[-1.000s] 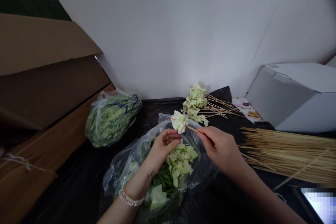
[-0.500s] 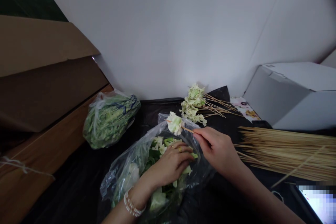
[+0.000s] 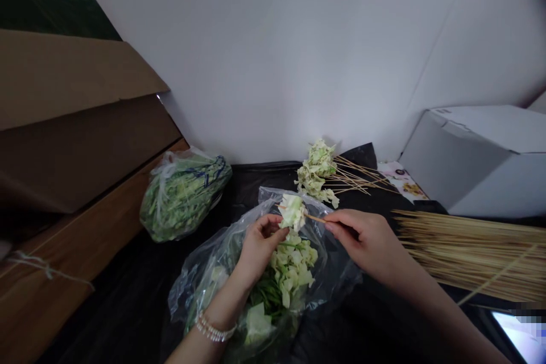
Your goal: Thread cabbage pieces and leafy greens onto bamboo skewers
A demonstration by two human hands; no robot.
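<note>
Head view: the right hand (image 3: 367, 239) is seen closed in a pinch, with thumb and forefinger shut on the near end of a thin bamboo skewer (image 3: 316, 218), which is held almost level and pointed to the left. A small wad of threaded cabbage (image 3: 292, 211) is carried near the stick's far tip. The left hand (image 3: 256, 245) is raised from below with its fingers curled and their tips drawn together at the lower edge of that wad; whether a loose leaf is pinched there cannot be told. A beaded bracelet (image 3: 213, 327) is worn on the left wrist. Directly beneath both hands an open plastic bag (image 3: 200, 281) is spread, filled with cut cabbage pieces (image 3: 294, 270). Just beyond it, towards the wall, a heap of loaded skewers (image 3: 318, 173) is laid. To the right a bundle of bare sticks (image 3: 469, 244) is stretched out, and behind it a white box (image 3: 482, 159) is placed. To the far left a knotted bag of greens (image 3: 183, 193) is rested beside a cardboard box (image 3: 72, 125). Everything is set on a black sheet (image 3: 128, 296).
</note>
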